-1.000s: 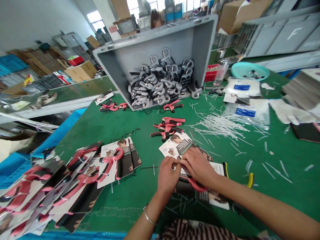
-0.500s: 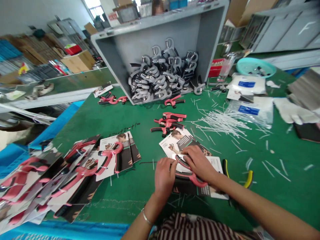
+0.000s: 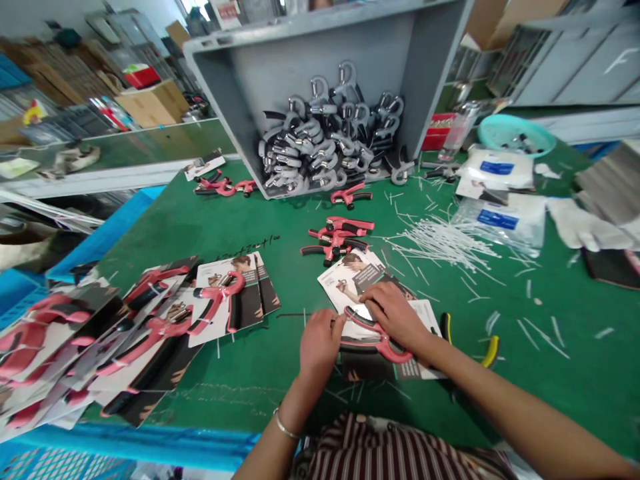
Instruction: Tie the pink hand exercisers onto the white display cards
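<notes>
A pink hand gripper (image 3: 373, 341) lies on a printed backing card (image 3: 425, 313) on the green table in front of me. My right hand (image 3: 393, 312) rests on the gripper's top end, fingers curled and pressing it to the card. My left hand (image 3: 319, 341) is closed at the card's left edge, pinching something thin that I cannot make out. More printed cards (image 3: 345, 280) lie just beyond my hands.
A tilted grey bin (image 3: 240, 113) holds several grey hand grippers (image 3: 325, 143). Loose pink grippers (image 3: 335, 243) lie mid-table. Carded grippers (image 3: 150, 327) are stacked at left. White cable ties (image 3: 440, 240) are scattered right. Yellow-handled cutters (image 3: 487, 350), plastic bags (image 3: 505, 217) and a teal bowl (image 3: 515, 133) sit to the right.
The view has tilted down and nearer. Both hands stay on the gripper and card; the pink gripper shows more now, with my right hand moved toward its top.
</notes>
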`<state>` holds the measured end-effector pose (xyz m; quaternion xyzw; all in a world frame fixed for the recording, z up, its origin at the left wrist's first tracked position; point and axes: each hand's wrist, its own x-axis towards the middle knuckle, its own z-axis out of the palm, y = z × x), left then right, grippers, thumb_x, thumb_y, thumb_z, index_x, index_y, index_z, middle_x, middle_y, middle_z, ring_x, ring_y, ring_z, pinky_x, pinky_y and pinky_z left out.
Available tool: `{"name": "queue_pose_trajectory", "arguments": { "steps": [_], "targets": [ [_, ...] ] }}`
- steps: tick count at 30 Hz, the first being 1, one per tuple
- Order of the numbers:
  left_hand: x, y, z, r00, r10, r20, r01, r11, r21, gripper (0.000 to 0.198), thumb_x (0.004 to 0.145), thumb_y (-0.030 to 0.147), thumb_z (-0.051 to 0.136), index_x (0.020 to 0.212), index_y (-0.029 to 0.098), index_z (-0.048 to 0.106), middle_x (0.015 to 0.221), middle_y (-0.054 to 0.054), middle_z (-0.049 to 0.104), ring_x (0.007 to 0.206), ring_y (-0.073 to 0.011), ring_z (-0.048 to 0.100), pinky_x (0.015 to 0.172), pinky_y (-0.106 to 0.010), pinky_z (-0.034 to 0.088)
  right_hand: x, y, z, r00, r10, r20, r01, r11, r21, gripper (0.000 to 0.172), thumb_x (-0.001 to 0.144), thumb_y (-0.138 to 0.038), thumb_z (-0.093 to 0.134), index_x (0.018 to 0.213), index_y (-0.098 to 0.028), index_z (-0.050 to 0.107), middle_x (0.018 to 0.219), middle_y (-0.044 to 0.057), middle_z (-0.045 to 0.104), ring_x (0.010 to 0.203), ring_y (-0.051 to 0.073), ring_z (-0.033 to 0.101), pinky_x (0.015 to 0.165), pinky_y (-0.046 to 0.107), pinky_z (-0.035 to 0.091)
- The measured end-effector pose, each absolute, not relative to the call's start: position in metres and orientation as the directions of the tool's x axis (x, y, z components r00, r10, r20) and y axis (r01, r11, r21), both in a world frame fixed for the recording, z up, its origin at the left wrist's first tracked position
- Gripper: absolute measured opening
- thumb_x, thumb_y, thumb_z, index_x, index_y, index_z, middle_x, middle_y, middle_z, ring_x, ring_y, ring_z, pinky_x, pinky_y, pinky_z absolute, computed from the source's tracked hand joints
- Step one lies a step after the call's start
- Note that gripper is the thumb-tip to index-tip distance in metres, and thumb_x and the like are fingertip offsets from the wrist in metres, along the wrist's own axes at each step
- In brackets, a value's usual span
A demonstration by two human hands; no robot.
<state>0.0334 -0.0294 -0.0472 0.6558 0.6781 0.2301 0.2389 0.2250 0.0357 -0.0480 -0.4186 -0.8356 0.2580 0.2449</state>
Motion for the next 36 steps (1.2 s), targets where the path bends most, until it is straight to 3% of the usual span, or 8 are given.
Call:
{"name": "queue_pose_trajectory", "arguments": {
  "steps": [6,11,15,19,24,27,32,36],
  "targets": [
    [0.006,-0.044,-0.047,-0.092,0.973,-0.211,0.389,0.23,0.892,0.031,0.092,0.046,0.048,0.082,0.02,0.062,0.085,-0.005,0.069,0.083,-0.021,0.065,0.079,-0.033,0.047,0.303,0.02,-0.027,-0.478,0.854,0.207,0.628,0.497,-0.599,0.026,0.098,-0.024,0.043,0.12,-0.022,0.056,0.119,0.01,0.062,0.113,0.025,0.052,0.1,0.045,0.039],
    [0.002,-0.049,-0.045,-0.057,0.891,-0.451,-0.011,0.451,0.893,0.039,0.083,0.052,0.061,0.1,0.017,0.06,0.095,-0.009,0.072,0.085,-0.0231,0.07,0.079,-0.036,0.053,0.403,-0.035,-0.019,-0.487,0.873,-0.014,0.814,0.448,-0.369,0.044,0.094,-0.036,0.049,0.138,-0.029,0.046,0.139,0.011,0.053,0.128,0.031,0.046,0.104,0.051,0.039],
    [0.019,-0.035,-0.052,-0.029,0.891,-0.453,-0.016,0.452,0.892,0.04,0.078,0.049,0.068,0.102,0.017,0.061,0.08,-0.002,0.07,0.072,-0.0166,0.067,0.066,-0.026,0.05,0.428,-0.069,-0.025,-0.604,0.774,-0.19,0.796,0.577,-0.181,0.087,0.08,-0.036,0.069,0.153,-0.035,0.022,0.158,0.007,0.028,0.138,0.037,0.035,0.103,0.056,0.04],
    [0.032,-0.024,-0.059,-0.044,0.905,-0.422,0.032,0.424,0.905,0.037,0.072,0.045,0.074,0.091,0.018,0.056,0.059,0.007,0.057,0.05,-0.0096,0.054,0.047,-0.018,0.038,0.412,-0.047,-0.029,-0.676,0.718,-0.168,0.736,0.668,-0.106,0.108,0.064,-0.031,0.083,0.153,-0.035,0.021,0.159,0.008,0.023,0.139,0.04,0.032,0.104,0.06,0.036],
    [0.028,-0.039,-0.052,0.023,0.874,-0.486,-0.041,0.486,0.873,0.038,0.068,0.046,0.075,0.084,0.018,0.055,0.059,0.005,0.057,0.048,-0.0133,0.058,0.043,-0.023,0.047,0.392,0.011,-0.03,-0.817,0.566,-0.114,0.577,0.805,-0.137,0.092,0.068,-0.037,0.082,0.147,-0.031,0.036,0.154,0.009,0.036,0.138,0.037,0.035,0.107,0.056,0.033],
    [0.02,-0.057,-0.049,-0.085,0.868,-0.489,-0.108,0.48,0.871,0.037,0.07,0.047,0.074,0.084,0.017,0.056,0.061,0.005,0.058,0.046,-0.0133,0.058,0.044,-0.027,0.052,0.392,0.023,-0.038,-0.837,0.535,-0.114,0.546,0.826,-0.136,0.071,0.08,-0.05,0.069,0.141,-0.023,0.046,0.148,0.015,0.044,0.134,0.037,0.04,0.104,0.056,0.034],
    [-0.002,-0.081,-0.049,-0.235,0.852,-0.468,-0.215,0.424,0.88,0.035,0.073,0.044,0.073,0.089,0.017,0.058,0.064,0.005,0.058,0.05,-0.0117,0.058,0.049,-0.026,0.053,0.411,0.014,-0.057,-0.703,0.709,-0.057,0.711,0.702,-0.036,0.069,0.088,-0.064,0.049,0.138,-0.016,0.05,0.135,0.021,0.053,0.115,0.038,0.052,0.092,0.054,0.042],
    [-0.01,-0.086,-0.043,-0.142,0.877,-0.459,-0.369,0.383,0.847,0.043,0.081,0.05,0.065,0.109,0.017,0.061,0.078,-0.001,0.068,0.06,-0.0132,0.062,0.054,-0.025,0.052,0.424,0.002,-0.056,-0.582,0.808,-0.087,0.796,0.589,0.139,0.066,0.088,-0.067,0.044,0.13,-0.018,0.057,0.109,0.019,0.063,0.083,0.033,0.058,0.071,0.048,0.045]
  ]
}}
